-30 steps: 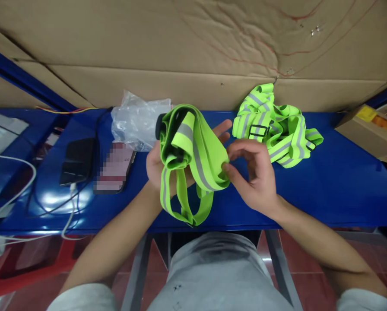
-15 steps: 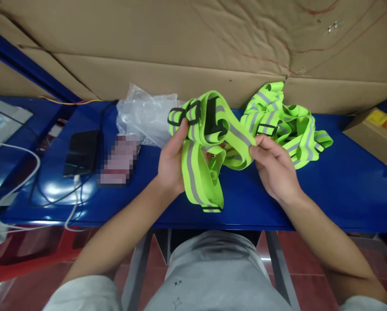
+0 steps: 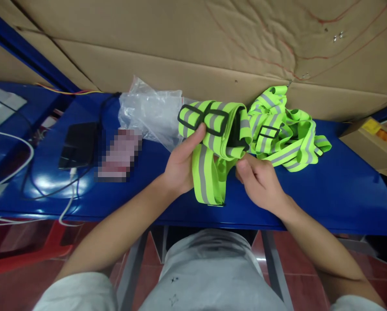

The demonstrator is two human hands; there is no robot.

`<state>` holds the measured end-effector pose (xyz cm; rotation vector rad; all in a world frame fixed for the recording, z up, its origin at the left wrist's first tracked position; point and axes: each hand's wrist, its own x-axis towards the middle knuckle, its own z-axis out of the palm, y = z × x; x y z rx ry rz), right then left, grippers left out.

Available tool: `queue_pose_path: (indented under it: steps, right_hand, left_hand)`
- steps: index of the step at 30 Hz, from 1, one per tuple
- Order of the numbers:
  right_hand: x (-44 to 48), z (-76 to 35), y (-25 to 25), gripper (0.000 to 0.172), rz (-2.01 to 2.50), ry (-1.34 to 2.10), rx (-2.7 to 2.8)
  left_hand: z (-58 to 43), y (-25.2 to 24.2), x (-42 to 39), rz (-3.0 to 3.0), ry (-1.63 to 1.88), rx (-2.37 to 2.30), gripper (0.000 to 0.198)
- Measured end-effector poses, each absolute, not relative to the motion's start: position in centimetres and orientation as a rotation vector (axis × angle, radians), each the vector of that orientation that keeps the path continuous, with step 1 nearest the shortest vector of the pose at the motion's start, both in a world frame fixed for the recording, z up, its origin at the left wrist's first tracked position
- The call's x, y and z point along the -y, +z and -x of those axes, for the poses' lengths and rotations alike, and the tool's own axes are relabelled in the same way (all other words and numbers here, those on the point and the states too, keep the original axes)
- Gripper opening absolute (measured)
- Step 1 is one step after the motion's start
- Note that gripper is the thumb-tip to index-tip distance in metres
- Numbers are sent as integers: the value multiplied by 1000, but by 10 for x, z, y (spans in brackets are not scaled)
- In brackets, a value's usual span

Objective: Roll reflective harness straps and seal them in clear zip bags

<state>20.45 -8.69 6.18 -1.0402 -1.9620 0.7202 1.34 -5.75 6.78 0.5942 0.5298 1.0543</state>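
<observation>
My left hand [image 3: 183,164] grips a partly rolled reflective strap [image 3: 217,142], neon yellow-green with a grey stripe. Its thumb presses beside two black plastic buckles [image 3: 204,120] on the roll's front; the other fingers are hidden behind. A loop of the strap hangs down below the roll. At the roll's lower right, my right hand [image 3: 261,179] is closed, its thumb and fingers pinching the strap where it passes round the underside. Behind my right hand lies a tangled heap of similar reflective straps [image 3: 299,142] with black buckles.
Clear plastic bags [image 3: 151,114] lie at the back against the cardboard panel [image 3: 122,65]. Further left are a pixelated, phone-shaped item [image 3: 119,155] and a black phone [image 3: 78,144] on a white cable. An open cardboard box [image 3: 371,144] stands on the blue table [image 3: 339,194] at right.
My right hand has moved left and down, drawing the outstretched part of the strap in against the roll. My left hand has shifted slightly right, and the buckles now face me more fully.
</observation>
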Motion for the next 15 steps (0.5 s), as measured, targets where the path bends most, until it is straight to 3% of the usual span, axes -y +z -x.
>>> queue_pose_path:
  steps: [3,6,9,12,15]
  right_hand:
    - [79,-204,60,38,984,1065,1821]
    - [74,-203,58,20,926,972,1779]
    - [77,-203,55,21,838,826,1847]
    - [83,-203,50,21,801,516,1997]
    - [87,-202,43,21,854,-98,2128]
  left_hand:
    - [-13,71,58,-665,1116,-474,37]
    - [-12,72,56,-701,1150,-445,38]
    - [-14,74,55,-744,1170,-467,40]
    - [-17,78,57,-737,1196,-597,46]
    - [-21,84,59,-677,1232,-652,50]
